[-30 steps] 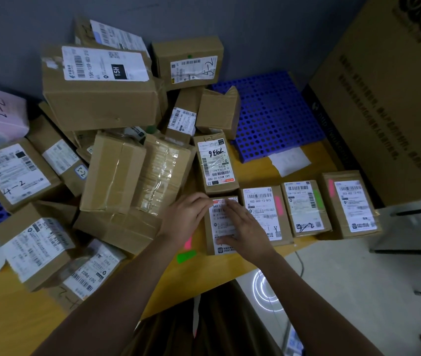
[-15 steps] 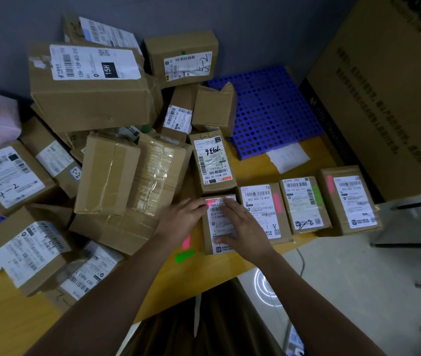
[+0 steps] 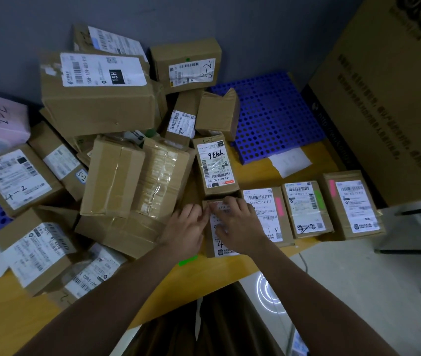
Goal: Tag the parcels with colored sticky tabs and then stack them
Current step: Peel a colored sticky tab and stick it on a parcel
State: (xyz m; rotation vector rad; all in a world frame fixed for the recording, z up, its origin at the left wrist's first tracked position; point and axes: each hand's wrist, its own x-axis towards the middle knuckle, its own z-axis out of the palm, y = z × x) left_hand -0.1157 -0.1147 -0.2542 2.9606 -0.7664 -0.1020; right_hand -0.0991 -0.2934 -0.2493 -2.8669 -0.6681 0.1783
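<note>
Nearest the viewer, both forearms reach over the edge of the yellow table [image 3: 230, 273]. A green sticky tab [image 3: 188, 260] lies flat on the table just beside the left wrist.

The left hand [image 3: 184, 228] rests at the left edge of the small parcel [image 3: 216, 249], its fingers loosely curled with the tips at the parcel's upper left corner; whether they pinch anything cannot be told. The right hand [image 3: 239, 222] lies palm down on the parcel's white label, fingers bent and pressing along the top edge, where a pink tab [image 3: 213, 202] shows. The parcel lies flat, label up, with its long axis running away from the viewer.

Against the picture half a second ago, the parcel sits in the same place; the right fingers have curled further toward the top edge, and the left fingertips have closed in on the corner.

This parcel is the leftmost of a row of four. To its right lie a second parcel with a pink tab [image 3: 278, 206], a third with a green tab [image 3: 318, 199], and a fourth with a pink tab [image 3: 332, 188], all aligned the same way. That makes three pink tabs on parcels, one green on a parcel, and one green loose.

Just beyond the row stands a parcel marked 7936 [image 3: 216, 167]. To the left is a loose heap of untagged parcels [image 3: 117, 160]. Further back lie a blue perforated mat [image 3: 276, 116] and a large carton [image 3: 389, 98].
</note>
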